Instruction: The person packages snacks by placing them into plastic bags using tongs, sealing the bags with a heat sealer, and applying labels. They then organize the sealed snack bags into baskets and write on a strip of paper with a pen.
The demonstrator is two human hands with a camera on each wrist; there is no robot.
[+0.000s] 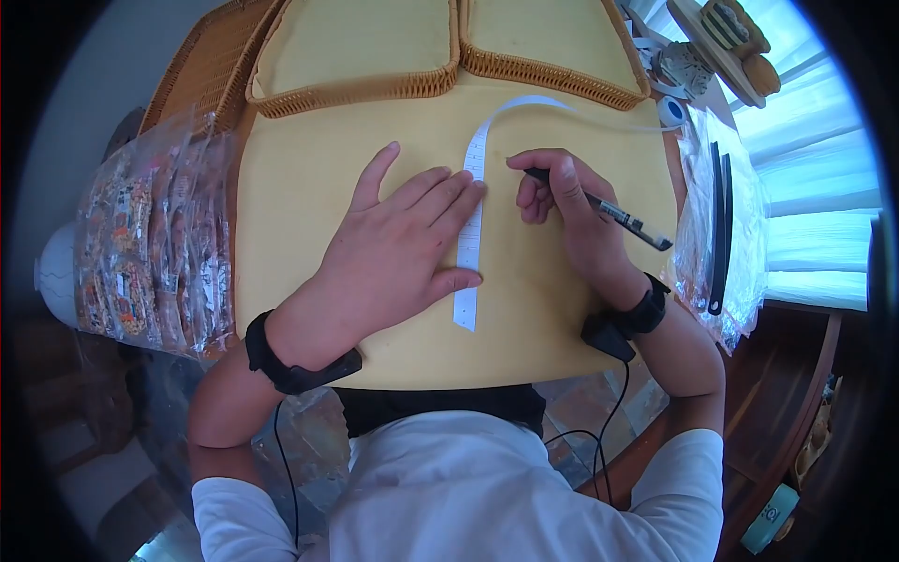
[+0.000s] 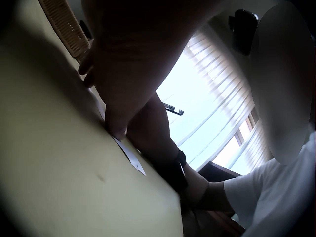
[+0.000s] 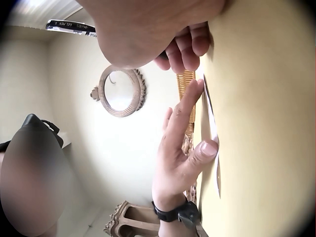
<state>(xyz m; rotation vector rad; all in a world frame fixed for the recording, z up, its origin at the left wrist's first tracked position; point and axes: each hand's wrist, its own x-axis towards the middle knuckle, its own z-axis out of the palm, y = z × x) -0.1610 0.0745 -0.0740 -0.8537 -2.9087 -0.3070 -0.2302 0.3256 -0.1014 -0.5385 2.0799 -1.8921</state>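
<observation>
Landmark: the yellow tabletop [image 1: 543, 328]; all places given from it.

Item, paper strip [image 1: 465, 251]: white, printed with small marks. It lies across the middle of the tabletop, cut end towards your near edge, far part arching to the right, apparently running to a white roll [image 1: 671, 111] at the right edge. Judged very light, thin and bendy, apt to curl, slide or crease. Best taken by its two long edges close to the cut end, or pressed flat under spread fingertips; a hard pinch may kink it.

Item, your left hand [image 1: 389, 245]: open, fingers nearly straight, thumb spread. Fingertips and thumb tip rest on the strip; nothing is gripped.

Item, your right hand [image 1: 585, 211]: partly closed, fingers bent, holding a gel pen [image 1: 629, 223] above the tabletop, just right of the strip. Pen judged light, stiff and smooth; best held low on the barrel, near the writing end.

Surrounding stock: wicker trays [image 1: 356, 92] along the tabletop's far edge; clear-wrapped packets [image 1: 131, 272] at its left edge.
</observation>
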